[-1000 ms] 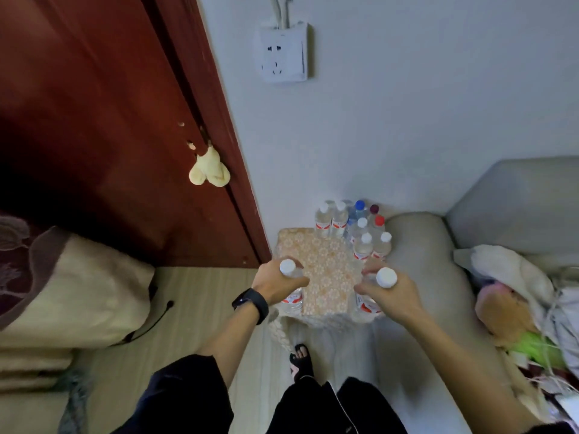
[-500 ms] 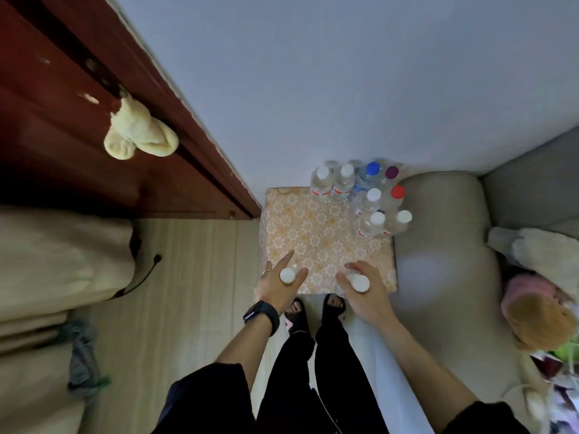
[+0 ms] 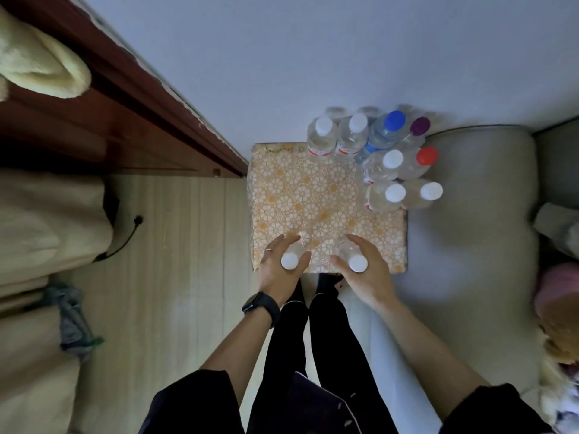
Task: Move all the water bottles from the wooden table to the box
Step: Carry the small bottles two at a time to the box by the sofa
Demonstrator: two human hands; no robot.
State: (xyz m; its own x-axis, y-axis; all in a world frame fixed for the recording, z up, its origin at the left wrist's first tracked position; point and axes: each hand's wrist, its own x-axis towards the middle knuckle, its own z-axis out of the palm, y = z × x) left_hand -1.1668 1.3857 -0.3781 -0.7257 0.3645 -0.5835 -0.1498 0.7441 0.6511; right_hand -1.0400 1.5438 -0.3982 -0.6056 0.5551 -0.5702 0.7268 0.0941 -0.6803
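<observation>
Bottles grasped at the floral-clothed counter's (image 3: 313, 195) near edge.
A clear white-capped plastic bottle (image 3: 289, 260) is clasped by the left grip (image 3: 279, 270), its twin (image 3: 358, 263) by the right grip (image 3: 369, 274); axes vertical, box unseen.

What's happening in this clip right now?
A person stands at the patterned table top. Their left-hand grip holds one white-capped bottle, their right-hand grip a second white-capped bottle, both at the near edge. Eight more bottles stand clustered at the far right corner. No box shows.

No legible text anywhere
</observation>
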